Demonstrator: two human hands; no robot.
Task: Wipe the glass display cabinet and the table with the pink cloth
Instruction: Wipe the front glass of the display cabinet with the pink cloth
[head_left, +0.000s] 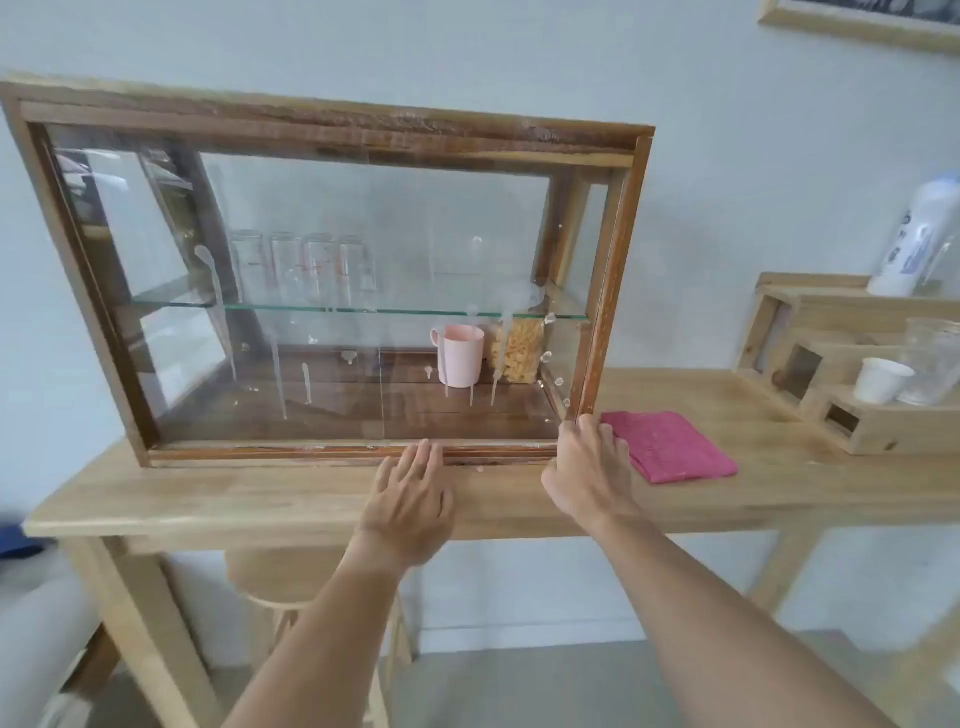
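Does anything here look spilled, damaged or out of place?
Yes. Whitish drips and splashes run down the cabinet's front glass, thickest near its right end. The pink cloth lies folded on the table, unused.

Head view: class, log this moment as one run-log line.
left hand: flat at glass display cabinet base | right hand: on its corner | pink cloth: folded on table, unheld | glass: streaked

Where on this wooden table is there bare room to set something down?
Bare: the front strip of the wooden table left of the left hand, and between the folded pink cloth and stepped wooden rack. Crowded: the far right.
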